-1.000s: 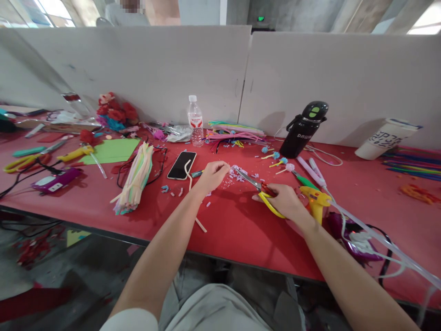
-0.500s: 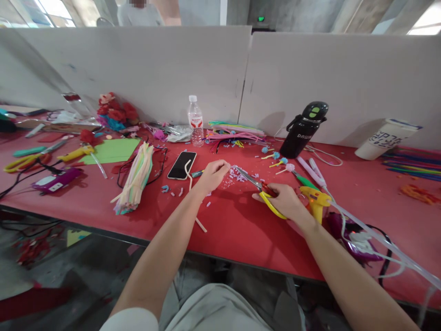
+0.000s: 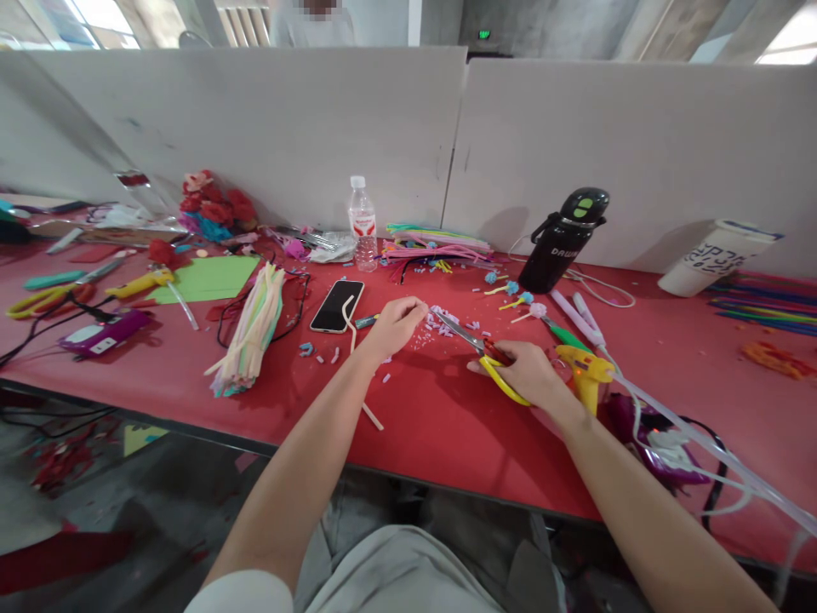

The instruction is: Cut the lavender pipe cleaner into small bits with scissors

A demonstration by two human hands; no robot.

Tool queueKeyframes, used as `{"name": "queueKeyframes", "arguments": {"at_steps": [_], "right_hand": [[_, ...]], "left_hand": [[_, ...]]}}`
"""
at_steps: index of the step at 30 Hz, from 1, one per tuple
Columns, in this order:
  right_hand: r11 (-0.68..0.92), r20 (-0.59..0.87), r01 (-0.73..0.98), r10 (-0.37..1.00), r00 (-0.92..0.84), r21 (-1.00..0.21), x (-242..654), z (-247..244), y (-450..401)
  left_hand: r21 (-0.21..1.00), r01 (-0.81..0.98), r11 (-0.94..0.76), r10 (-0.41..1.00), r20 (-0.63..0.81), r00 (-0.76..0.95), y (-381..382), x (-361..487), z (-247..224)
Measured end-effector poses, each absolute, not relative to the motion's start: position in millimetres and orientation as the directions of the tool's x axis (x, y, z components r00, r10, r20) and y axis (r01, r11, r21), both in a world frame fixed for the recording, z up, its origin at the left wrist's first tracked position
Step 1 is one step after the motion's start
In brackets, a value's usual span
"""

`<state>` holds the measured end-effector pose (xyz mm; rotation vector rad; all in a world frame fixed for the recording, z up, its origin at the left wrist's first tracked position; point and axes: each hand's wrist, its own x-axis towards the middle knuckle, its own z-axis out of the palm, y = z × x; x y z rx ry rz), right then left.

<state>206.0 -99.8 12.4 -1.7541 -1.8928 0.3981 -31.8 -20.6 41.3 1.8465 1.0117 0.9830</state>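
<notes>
My right hand [image 3: 527,370] is closed round the handles of yellow and red scissors [image 3: 504,380], whose blades point left toward my other hand. My left hand [image 3: 399,326] is pinched, and what lies between its fingertips is too small to make out. Just beyond and below the blade tips lies a loose heap of short lilac snippets [image 3: 440,322]. A cream pipe cleaner [image 3: 349,315] runs out from under my left forearm. To the right of the heap are small fuzzy balls on short stems, one of them a pink pompom [image 3: 537,312].
A phone [image 3: 338,306] and a bundle of pastel pipe cleaners [image 3: 252,332] lie left of my arm. A water bottle [image 3: 362,226] and a black flask [image 3: 562,243] stand at the back. A yellow glue gun [image 3: 585,373] is close to my right wrist, with its cord trailing right.
My hands and the scissors stay almost where they were. Behind the partition, a person has shifted to the right.
</notes>
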Motion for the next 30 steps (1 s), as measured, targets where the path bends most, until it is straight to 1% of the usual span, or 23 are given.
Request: {"name": "queueKeyframes", "arguments": {"at_steps": [4, 11, 17, 23, 30], "right_hand": [[0.112, 0.191, 0.837, 0.982, -0.009, -0.536, 207.1, 11.1, -99.0], [0.117, 0.198, 0.831, 0.98, -0.008, -0.544, 205.1, 13.7, -101.6], [0.104, 0.184, 0.832, 0.983, -0.002, -0.546, 203.5, 15.6, -102.5], [0.104, 0.174, 0.831, 0.985, -0.009, -0.547, 204.4, 14.5, -101.9], [0.123, 0.179, 0.823, 0.984, -0.027, -0.555, 205.9, 12.6, -101.2]], "left_hand": [[0.897, 0.273, -0.349, 0.897, 0.236, 0.373, -20.7, -31.3, 41.3], [0.894, 0.253, -0.371, 0.891, 0.266, 0.367, -18.8, -30.4, 38.6], [0.877, 0.286, -0.385, 0.89, 0.271, 0.367, -17.9, -30.7, 38.3], [0.878, 0.273, -0.393, 0.882, 0.277, 0.38, -18.4, -30.1, 37.7], [0.872, 0.314, -0.376, 0.894, 0.252, 0.371, -19.9, -29.5, 39.5]]}}
